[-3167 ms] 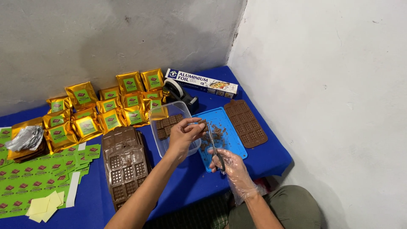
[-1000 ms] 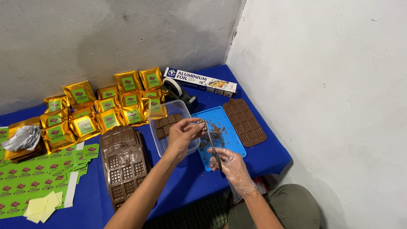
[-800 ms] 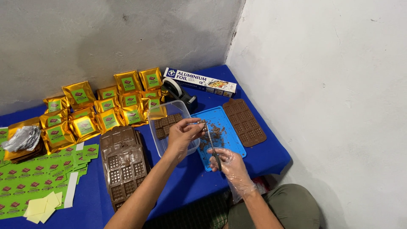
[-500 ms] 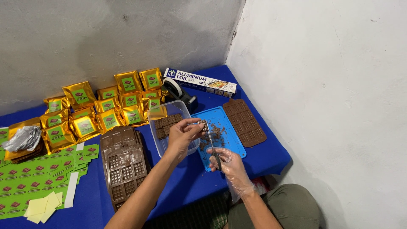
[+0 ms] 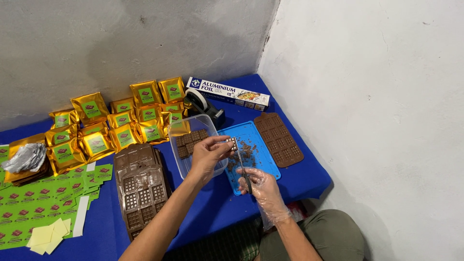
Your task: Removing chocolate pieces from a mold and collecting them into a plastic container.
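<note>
- The small chocolate piece (image 5: 231, 142) pinched in the left hand (image 5: 207, 153) is too small to tell its shape, and fingertips cover part of it.
- The knife (image 5: 241, 162) in the gloved right hand (image 5: 261, 186) shows its blade; the handle is hidden inside the fist.
- The clear tub (image 5: 193, 128) is partly covered by the left hand, so the count of chocolate slabs (image 5: 188, 142) inside cannot be told.
- The green labels (image 5: 29, 212) run off the left edge (the bottom edge too).
- The tape dispenser (image 5: 203, 102) sits half behind the gold pouches (image 5: 121, 123) and the tub.
- The crumbs (image 5: 249, 150) on the blue board (image 5: 261, 140) are too fine to tell apart.
</note>
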